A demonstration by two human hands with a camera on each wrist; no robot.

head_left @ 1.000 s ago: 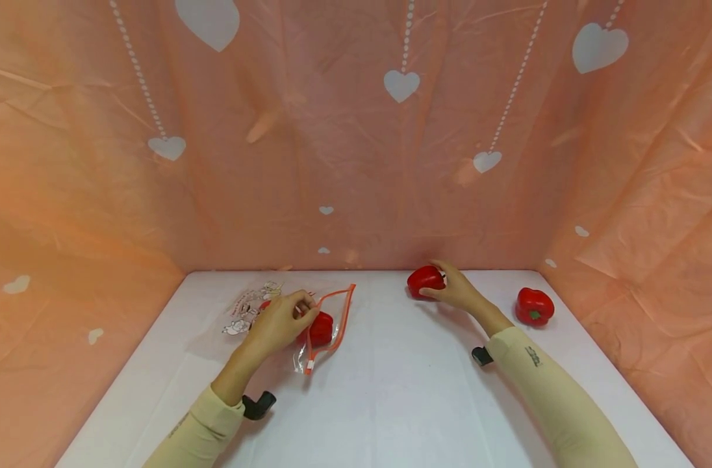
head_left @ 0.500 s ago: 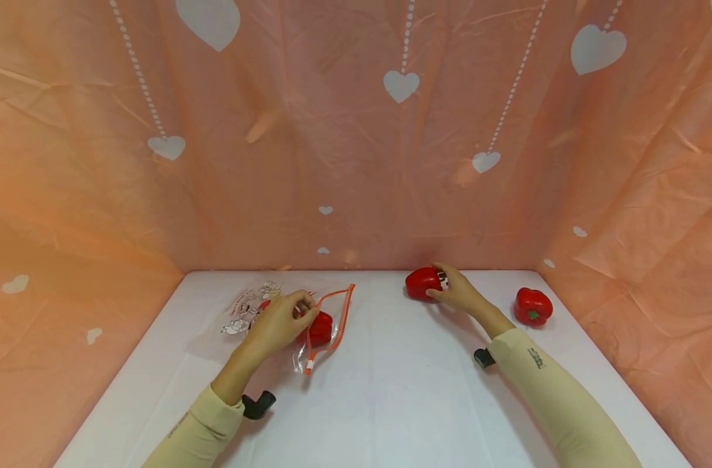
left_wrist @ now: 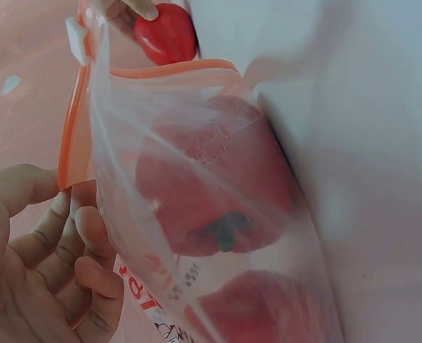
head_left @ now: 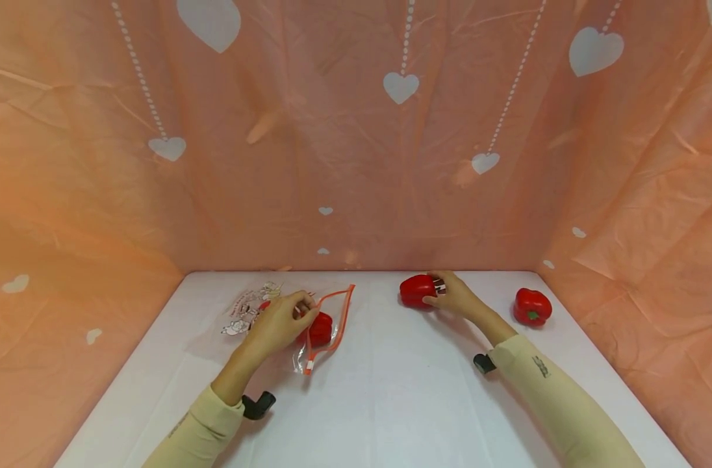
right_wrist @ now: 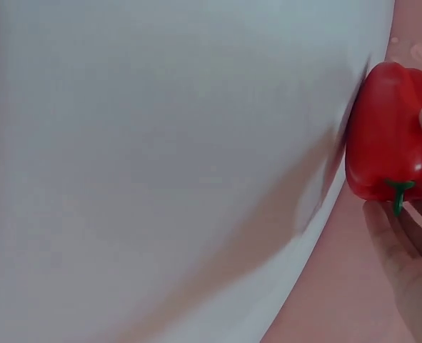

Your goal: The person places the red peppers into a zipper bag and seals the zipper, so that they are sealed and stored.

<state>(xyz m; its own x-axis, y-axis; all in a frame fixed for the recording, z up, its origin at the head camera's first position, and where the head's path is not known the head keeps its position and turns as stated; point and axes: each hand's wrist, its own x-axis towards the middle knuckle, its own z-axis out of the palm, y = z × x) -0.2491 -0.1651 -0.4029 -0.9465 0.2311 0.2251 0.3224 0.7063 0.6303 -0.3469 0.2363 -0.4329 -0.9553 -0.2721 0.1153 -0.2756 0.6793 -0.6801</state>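
A clear zip bag (head_left: 237, 325) with an orange zip rim and cartoon print lies on the left of the table. My left hand (head_left: 277, 323) pinches its orange rim between thumb and fingers, and the mouth gapes to the right. Inside are two red bell peppers; the left wrist view shows the front pepper (left_wrist: 214, 171) with its green stem and a rear pepper (left_wrist: 264, 311) partly cut off. My right hand (head_left: 458, 298) grips another red bell pepper (head_left: 416, 291) by its stem end, near the table's back edge. In the right wrist view, that pepper (right_wrist: 389, 136) shows its short green stem.
One more red bell pepper (head_left: 533, 307) sits at the right of the white table (head_left: 391, 396). Peach curtains with white hearts (head_left: 356, 162) hang behind and at both sides. A dark wrist camera (head_left: 259, 405) juts out below the left sleeve.
My right hand has moved the gripped pepper slightly left and toward me, and its grip has shifted toward the stem end. My left hand and the bag stay put.
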